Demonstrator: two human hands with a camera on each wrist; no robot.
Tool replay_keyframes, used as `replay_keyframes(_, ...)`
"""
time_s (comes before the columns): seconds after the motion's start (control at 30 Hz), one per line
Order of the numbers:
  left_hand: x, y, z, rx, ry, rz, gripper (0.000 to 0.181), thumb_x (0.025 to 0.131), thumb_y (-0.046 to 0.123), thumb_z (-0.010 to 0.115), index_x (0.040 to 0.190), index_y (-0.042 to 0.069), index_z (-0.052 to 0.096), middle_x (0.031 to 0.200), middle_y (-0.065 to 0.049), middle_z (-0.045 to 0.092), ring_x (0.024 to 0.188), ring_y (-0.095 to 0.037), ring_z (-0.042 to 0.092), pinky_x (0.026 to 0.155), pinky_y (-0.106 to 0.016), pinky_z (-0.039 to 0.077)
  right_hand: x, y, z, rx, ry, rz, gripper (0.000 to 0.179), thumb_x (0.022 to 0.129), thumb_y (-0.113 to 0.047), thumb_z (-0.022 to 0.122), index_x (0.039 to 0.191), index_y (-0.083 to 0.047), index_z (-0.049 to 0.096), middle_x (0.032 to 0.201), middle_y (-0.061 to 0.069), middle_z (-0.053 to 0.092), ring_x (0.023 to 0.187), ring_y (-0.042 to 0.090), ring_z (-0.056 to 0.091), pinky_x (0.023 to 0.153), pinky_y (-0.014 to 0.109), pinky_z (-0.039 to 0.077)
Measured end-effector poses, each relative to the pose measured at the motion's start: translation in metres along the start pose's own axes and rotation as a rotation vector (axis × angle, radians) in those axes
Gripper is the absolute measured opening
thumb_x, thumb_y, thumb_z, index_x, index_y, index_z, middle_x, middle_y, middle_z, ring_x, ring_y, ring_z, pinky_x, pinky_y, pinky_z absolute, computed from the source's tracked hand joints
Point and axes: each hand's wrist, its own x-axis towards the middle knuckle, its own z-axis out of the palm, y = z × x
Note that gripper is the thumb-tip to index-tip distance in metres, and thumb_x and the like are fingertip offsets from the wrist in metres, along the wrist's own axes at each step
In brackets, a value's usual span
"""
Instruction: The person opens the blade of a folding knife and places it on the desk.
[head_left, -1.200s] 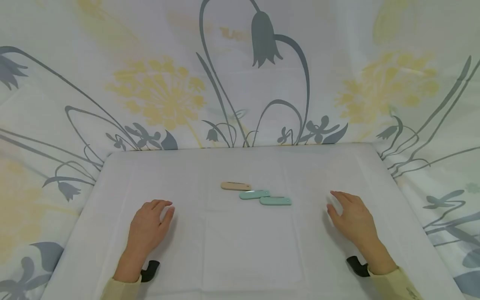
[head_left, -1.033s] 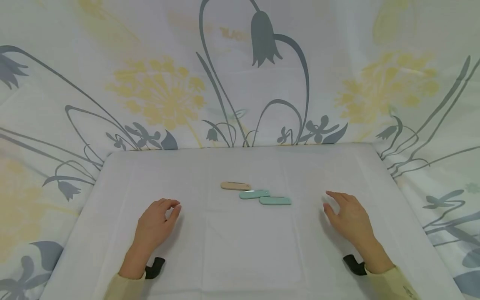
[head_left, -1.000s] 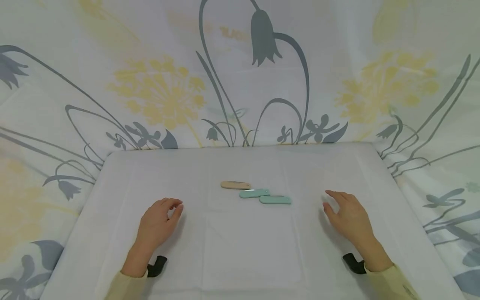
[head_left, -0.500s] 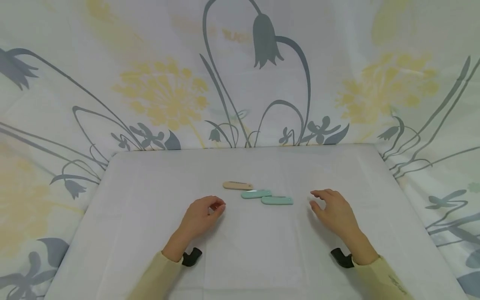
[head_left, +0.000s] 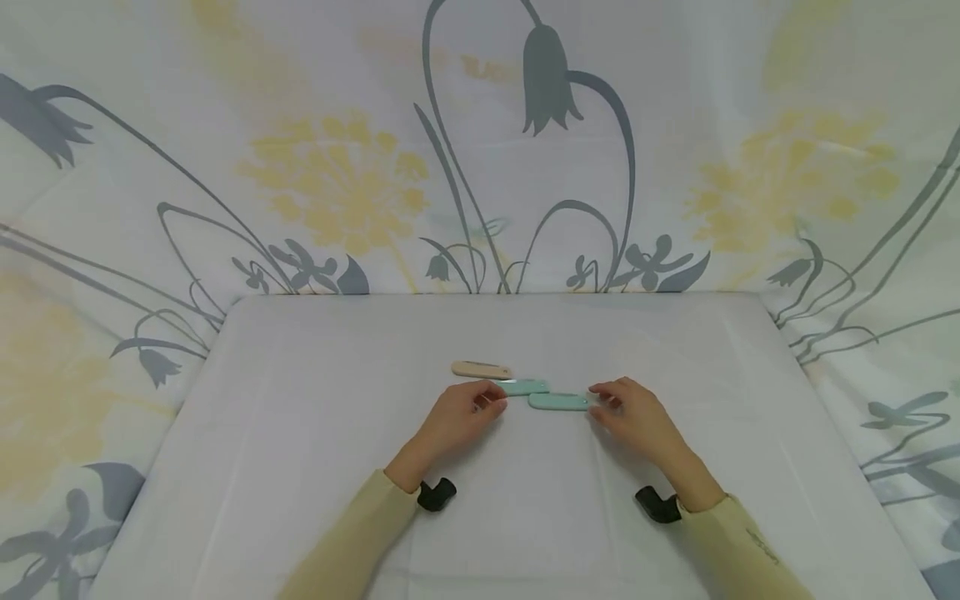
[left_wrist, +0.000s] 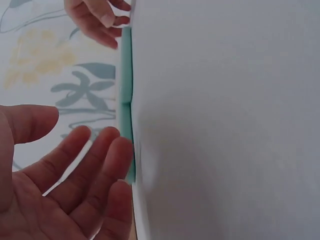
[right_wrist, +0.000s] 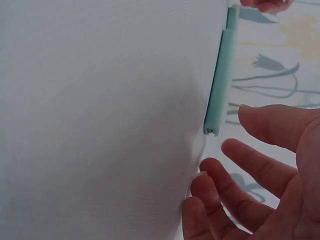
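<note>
Three folding knives, folded up, lie in a staggered row on the white-covered table: a beige folding knife (head_left: 480, 369) at the back left, a mint-green folding knife (head_left: 525, 387) in the middle and another mint-green folding knife (head_left: 558, 402) at the front right. My left hand (head_left: 459, 417) is at the middle knife's left end, its fingertips overlapping it in the head view. Thumb and fingers are loosely bent and apart in the left wrist view. My right hand (head_left: 637, 421) is by the right end of the front knife (right_wrist: 220, 82), thumb and fingers spread with nothing between them.
A white cloth covers the table (head_left: 337, 350). Behind it and at both sides hangs a flower-printed curtain (head_left: 480, 167). A black wrist mount (head_left: 437, 494) sits below the left sleeve cuff, and a similar mount (head_left: 657, 504) below the right.
Both hands have moved inward toward the knives, the left hand far to the right and the right hand a shorter way left. The knives keep their arrangement on the table.
</note>
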Motion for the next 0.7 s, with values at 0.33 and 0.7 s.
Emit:
replay_keyframes(0.33,0.013,0.012,0.016,-0.006,-0.062,-0.08,0.031,0.101,0.033,0.059,0.121,0.012,0.068,0.109,0.001,0.07,0.1,-0.014,0.063,0.089,-0.035,0.049,0.005,0.004,0.011,-0.028,0.006,0.011,0.018,0.088,-0.009,0.074,0.105,-0.001,0.072,0.095,0.012,0.059,0.087,0.028,0.056,0.078,0.045,0.046)
replay_keyframes(0.7,0.014,0.015,0.019,-0.067,-0.079,-0.091,0.034,0.101,0.032,0.058,0.126,0.01,0.065,0.116,-0.002,0.069,0.106,-0.017,0.064,0.093,-0.037,0.048,0.005,0.002,0.013,-0.006,0.035,0.012,0.015,0.084,-0.005,0.077,0.095,-0.005,0.068,0.093,0.007,0.062,0.086,0.025,0.057,0.078,0.043,0.046)
